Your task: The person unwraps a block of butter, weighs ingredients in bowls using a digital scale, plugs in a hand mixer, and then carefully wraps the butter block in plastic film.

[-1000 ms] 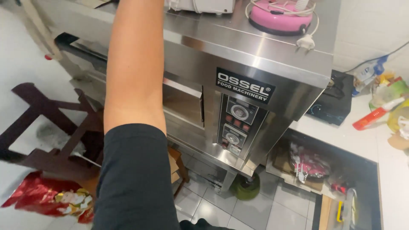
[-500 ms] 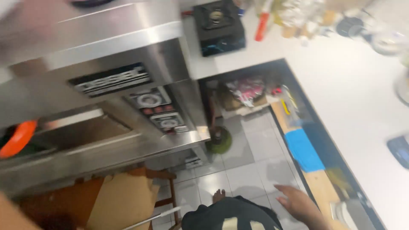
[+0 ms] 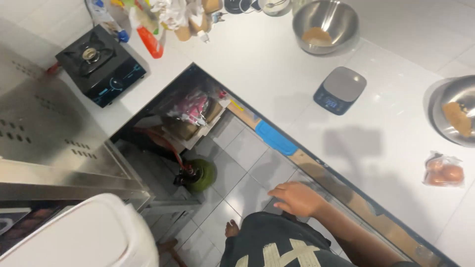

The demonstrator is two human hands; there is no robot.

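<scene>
From where I stand, the person's right hand point(image 3: 296, 199) hangs low by the hip, palm down, fingers loosely spread and holding nothing, just above the grey tiled floor point(image 3: 247, 173) and close to the dark edge of the white tabletop point(image 3: 277, 69). The left hand is out of view, so I cannot tell its state. At the lower left a large white rounded plastic thing point(image 3: 89, 232) fills the corner, blurred and too near to make out what it is or whether anything holds it. Nearest to the right hand on the tabletop is a small clear plastic bag of brown eggs point(image 3: 444, 170), off to the right and well apart from the fingers. Further up lies a grey digital kitchen scale point(image 3: 340, 90) with a lit display, and beyond it a round steel mixing bowl point(image 3: 325, 24) with a little tan powder in its bottom. A second steel bowl point(image 3: 457, 116) sits at the right edge, partly cut off. At the upper left a black single-burner gas stove point(image 3: 101, 64) rests on the tabletop beside a large stainless steel oven casing point(image 3: 54, 138). Down on the floor, in the gap under the tabletop, stands a green gas cylinder point(image 3: 200, 175), left of the right hand and apart from it.
</scene>
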